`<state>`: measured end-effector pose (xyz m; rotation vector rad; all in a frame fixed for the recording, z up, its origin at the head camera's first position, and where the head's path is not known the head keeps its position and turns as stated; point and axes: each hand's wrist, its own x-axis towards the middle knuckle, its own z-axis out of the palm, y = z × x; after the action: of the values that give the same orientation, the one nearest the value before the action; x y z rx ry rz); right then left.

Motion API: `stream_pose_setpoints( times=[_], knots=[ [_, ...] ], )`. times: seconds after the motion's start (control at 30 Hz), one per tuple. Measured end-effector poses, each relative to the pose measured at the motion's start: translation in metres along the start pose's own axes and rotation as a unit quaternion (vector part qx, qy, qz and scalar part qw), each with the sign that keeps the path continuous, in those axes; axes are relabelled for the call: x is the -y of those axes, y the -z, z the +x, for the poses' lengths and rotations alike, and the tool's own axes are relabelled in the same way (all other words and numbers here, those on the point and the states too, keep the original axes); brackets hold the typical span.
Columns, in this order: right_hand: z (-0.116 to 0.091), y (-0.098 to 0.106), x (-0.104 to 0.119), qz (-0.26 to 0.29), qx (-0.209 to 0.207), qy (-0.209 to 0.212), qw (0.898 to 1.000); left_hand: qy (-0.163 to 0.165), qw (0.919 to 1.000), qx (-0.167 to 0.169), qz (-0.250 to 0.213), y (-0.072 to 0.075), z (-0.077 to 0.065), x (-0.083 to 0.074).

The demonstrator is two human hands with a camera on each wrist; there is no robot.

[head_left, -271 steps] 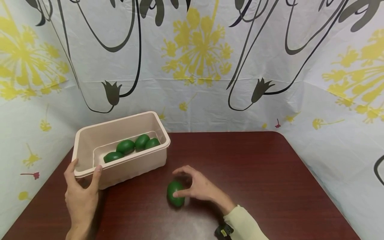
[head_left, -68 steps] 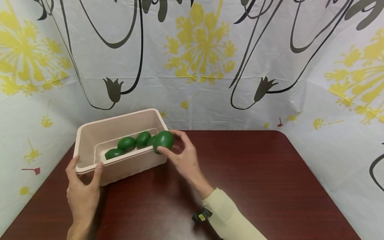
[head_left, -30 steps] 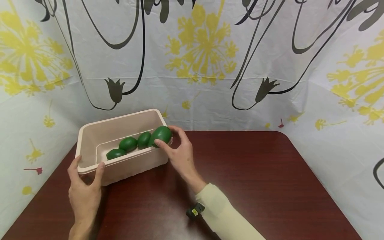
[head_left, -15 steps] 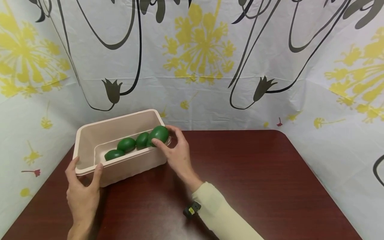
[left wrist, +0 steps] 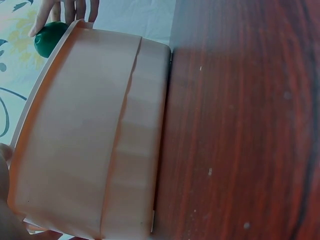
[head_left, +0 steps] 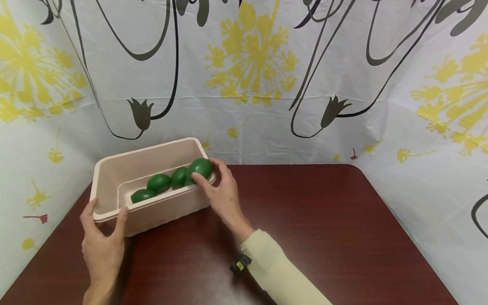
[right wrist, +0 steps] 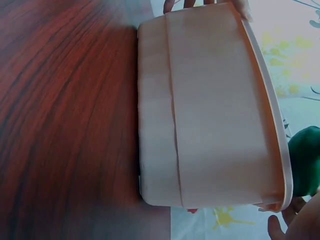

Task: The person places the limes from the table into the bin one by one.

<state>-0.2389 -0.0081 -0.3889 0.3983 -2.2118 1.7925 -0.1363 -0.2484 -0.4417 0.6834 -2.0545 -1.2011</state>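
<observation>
A pale beige plastic bin (head_left: 167, 215) stands at the back left of the table. My left hand (head_left: 103, 252) grips its near left corner, thumb on the front wall. My right hand (head_left: 225, 195) holds a smooth dark green oval fruit (head_left: 201, 167) just above the bin's right end, pinched between thumb and fingers. Inside lie several like fruits (head_left: 159, 183), one of them mostly hidden behind the held one. In the left wrist view the held fruit (left wrist: 49, 39) shows beyond the rim; the right wrist view shows part of that fruit (right wrist: 305, 160) beside the rim.
The dark reddish-brown table (head_left: 316, 237) extends to the right of the bin. A patterned white cloth (head_left: 251, 131) hangs behind the table and along both sides. A small black device (head_left: 241, 263) is worn at the right wrist.
The right hand has lifted the fruit off the table and carried it to the bin's right end, lately edging slightly left over the rim. The left hand keeps its hold on the corner.
</observation>
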Motion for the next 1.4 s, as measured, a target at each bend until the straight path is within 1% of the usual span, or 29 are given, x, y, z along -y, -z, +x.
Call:
stream_pose_setpoints(
  times=[0.23, 0.4, 0.5, 0.67, 0.87, 1.07, 1.2, 1.4],
  knots=[
    [-0.003, 0.004, -0.004, -0.041, 0.018, -0.006, 0.999, 0.010, 0.9999, 0.006, 0.003, 0.002, 0.000, 0.001],
    [-0.005, 0.009, -0.009, -0.064, 0.016, -0.007, 0.998, 0.001, 1.0000, 0.004, 0.006, 0.002, 0.000, 0.000],
    [-0.007, 0.014, -0.011, -0.069, 0.017, -0.008, 0.997, -0.002, 1.0000, 0.002, 0.005, 0.001, 0.000, -0.001],
    [-0.011, 0.021, -0.016, -0.077, 0.026, -0.014, 0.997, 0.003, 1.0000, 0.002, 0.007, 0.000, 0.000, -0.002],
    [-0.015, 0.029, -0.020, -0.088, 0.018, -0.011, 0.996, 0.008, 0.9999, 0.009, 0.013, 0.002, 0.000, -0.001],
    [-0.017, 0.037, -0.020, -0.096, 0.022, -0.022, 0.995, -0.002, 0.9998, 0.007, 0.019, 0.003, 0.001, -0.002],
    [-0.019, 0.042, -0.022, -0.100, 0.021, -0.026, 0.994, -0.010, 0.9993, 0.001, 0.036, 0.003, 0.001, -0.004],
    [-0.027, 0.054, -0.030, -0.109, 0.016, -0.038, 0.993, -0.005, 0.9988, 0.000, 0.048, 0.003, -0.001, -0.005]
  ],
)
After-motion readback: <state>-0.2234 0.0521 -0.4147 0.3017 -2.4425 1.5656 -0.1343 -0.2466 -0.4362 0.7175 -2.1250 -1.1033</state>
